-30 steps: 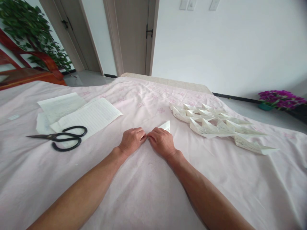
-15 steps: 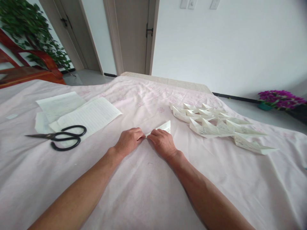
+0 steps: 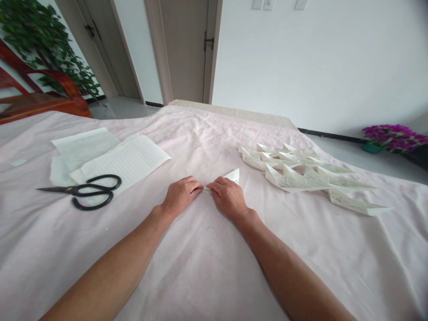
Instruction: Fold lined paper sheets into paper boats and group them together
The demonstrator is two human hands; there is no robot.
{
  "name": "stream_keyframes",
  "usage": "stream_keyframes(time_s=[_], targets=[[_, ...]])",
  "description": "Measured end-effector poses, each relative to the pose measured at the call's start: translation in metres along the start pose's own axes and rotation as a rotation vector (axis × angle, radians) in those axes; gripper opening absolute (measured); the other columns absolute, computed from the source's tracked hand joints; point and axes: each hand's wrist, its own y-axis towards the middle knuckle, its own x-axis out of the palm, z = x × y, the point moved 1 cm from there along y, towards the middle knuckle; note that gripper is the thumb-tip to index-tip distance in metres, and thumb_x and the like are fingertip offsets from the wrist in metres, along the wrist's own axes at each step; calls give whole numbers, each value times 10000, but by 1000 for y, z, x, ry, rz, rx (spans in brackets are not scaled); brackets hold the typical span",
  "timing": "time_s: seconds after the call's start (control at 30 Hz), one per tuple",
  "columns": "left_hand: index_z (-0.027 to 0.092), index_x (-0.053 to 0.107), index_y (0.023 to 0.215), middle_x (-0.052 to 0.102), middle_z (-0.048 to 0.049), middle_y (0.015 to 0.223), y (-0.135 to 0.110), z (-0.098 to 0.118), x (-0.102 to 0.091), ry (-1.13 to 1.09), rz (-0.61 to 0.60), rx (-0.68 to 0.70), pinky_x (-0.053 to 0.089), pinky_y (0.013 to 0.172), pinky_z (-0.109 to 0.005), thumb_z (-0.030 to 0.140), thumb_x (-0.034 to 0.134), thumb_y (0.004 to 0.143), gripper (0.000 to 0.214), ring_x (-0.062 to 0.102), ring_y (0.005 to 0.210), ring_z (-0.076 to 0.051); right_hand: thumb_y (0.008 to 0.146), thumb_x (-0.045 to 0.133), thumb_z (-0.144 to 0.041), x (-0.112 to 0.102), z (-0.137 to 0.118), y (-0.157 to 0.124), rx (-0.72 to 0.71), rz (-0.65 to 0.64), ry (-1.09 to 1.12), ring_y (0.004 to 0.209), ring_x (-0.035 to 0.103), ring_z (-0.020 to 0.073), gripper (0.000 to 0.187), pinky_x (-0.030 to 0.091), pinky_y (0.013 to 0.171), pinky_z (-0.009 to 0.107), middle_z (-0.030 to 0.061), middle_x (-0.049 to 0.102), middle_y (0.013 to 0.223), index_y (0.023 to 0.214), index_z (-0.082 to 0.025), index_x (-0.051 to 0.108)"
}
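Observation:
Both of my hands rest close together on a pink sheet point(image 3: 200, 267) in the middle of the view. My left hand point(image 3: 180, 195) and my right hand point(image 3: 228, 196) have curled fingers that pinch a small folded white paper piece point(image 3: 232, 176). Only one pointed corner of it shows beyond my right hand; the rest is hidden under the fingers. To the right lies a cluster of several folded paper boats point(image 3: 301, 176). On the left, black scissors point(image 3: 83, 191) lie on lined paper sheets point(image 3: 123, 160).
A small paper scrap point(image 3: 18, 162) lies at the far left. Beyond the sheet are doors point(image 3: 183, 49), a white wall, a wooden seat with a green plant point(image 3: 43, 40) at left, and purple flowers point(image 3: 394, 136) on the floor at right.
My hands have stayed together on the folded paper, shifting only slightly. The visible paper corner rose a little and then dropped lower again.

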Motion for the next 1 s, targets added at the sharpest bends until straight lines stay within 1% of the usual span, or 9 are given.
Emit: stream_keyframes(time_s=[0.07, 0.17, 0.27, 0.37, 0.5, 0.6, 0.77, 1.0], targets=[[238, 730, 907, 710, 4, 909, 1, -1, 2, -17, -4, -19, 432, 689, -224, 265, 619, 898, 114, 660, 810, -130, 920, 544, -158, 0, 2, 1, 31, 27, 80, 871, 594, 159, 241, 406, 772, 252, 24, 668, 942, 1036, -268, 724], [245, 737, 907, 711, 1, 902, 3, -4, 4, -55, -18, -31, 434, 698, -223, 307, 601, 910, 150, 660, 807, -131, 920, 552, -164, 0, 5, 2, 57, 36, 155, 874, 605, 150, 216, 413, 767, 239, 19, 669, 944, 980, -260, 737], [248, 745, 892, 718, 1, 906, 6, -7, 7, -110, -26, -61, 442, 712, -224, 346, 580, 917, 193, 660, 802, -133, 923, 560, -175, 0, 6, 3, 57, 33, 176, 863, 605, 144, 196, 409, 746, 234, 19, 666, 928, 925, -251, 740], [250, 749, 862, 728, 5, 909, 11, -11, 10, -187, -46, -107, 449, 708, -223, 384, 586, 901, 214, 659, 793, -138, 932, 559, -193, 0, 5, 3, 50, 46, 185, 856, 604, 140, 184, 405, 739, 229, 21, 662, 923, 922, -243, 736], [255, 756, 835, 740, 14, 893, 15, -14, 12, -257, -76, -182, 450, 688, -229, 433, 621, 855, 224, 658, 775, -150, 946, 553, -231, 0, 3, 4, 38, 49, 160, 849, 599, 145, 182, 397, 744, 237, 22, 659, 915, 935, -248, 734], [259, 761, 833, 748, 17, 879, 16, -14, 11, -289, -95, -224, 451, 680, -235, 449, 630, 837, 230, 665, 777, -160, 940, 558, -226, 0, 2, 5, 43, 47, 125, 849, 594, 146, 170, 391, 756, 243, 20, 654, 914, 919, -244, 726], [257, 769, 845, 755, 12, 891, 16, -13, 8, -336, -109, -209, 462, 711, -244, 437, 639, 825, 223, 678, 808, -172, 912, 587, -219, 0, 1, 6, 61, 25, 75, 844, 589, 148, 102, 382, 742, 245, 12, 645, 925, 894, -233, 686], [250, 776, 858, 763, 7, 892, 17, -13, 6, -373, -141, -225, 472, 719, -250, 432, 637, 816, 233, 683, 814, -182, 908, 588, -223, -2, -2, 7, 79, -14, 38, 824, 575, 154, 77, 369, 737, 257, 11, 650, 905, 885, -229, 661]])
